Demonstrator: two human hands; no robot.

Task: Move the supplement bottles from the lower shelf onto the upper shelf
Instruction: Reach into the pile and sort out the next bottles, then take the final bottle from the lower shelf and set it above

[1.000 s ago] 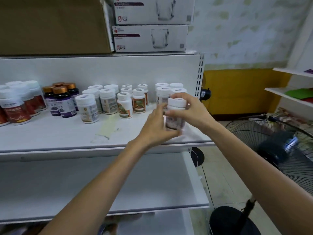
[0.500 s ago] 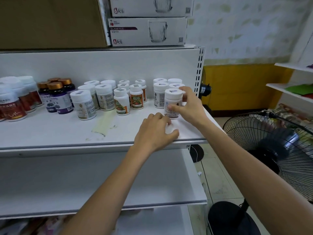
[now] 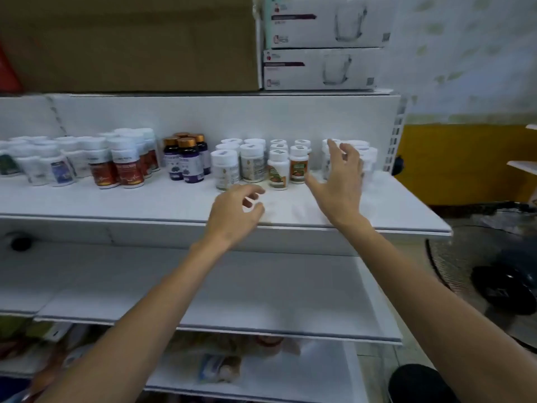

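Above the upper shelf [image 3: 116,199] my left hand [image 3: 232,212] curls loosely, empty; right hand [image 3: 340,181] spread wide, perhaps touching bottles [image 3: 368,159] behind it.

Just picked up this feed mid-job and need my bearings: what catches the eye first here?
The supplement bottles crowd the back of the upper shelf in clusters, mostly white-capped, with a dark gold-capped group mid-row. Both hands hover over its front holding nothing: the left hand loosely curled, the right hand spread before the rightmost white bottles. A big brown carton sits on the shelf above.
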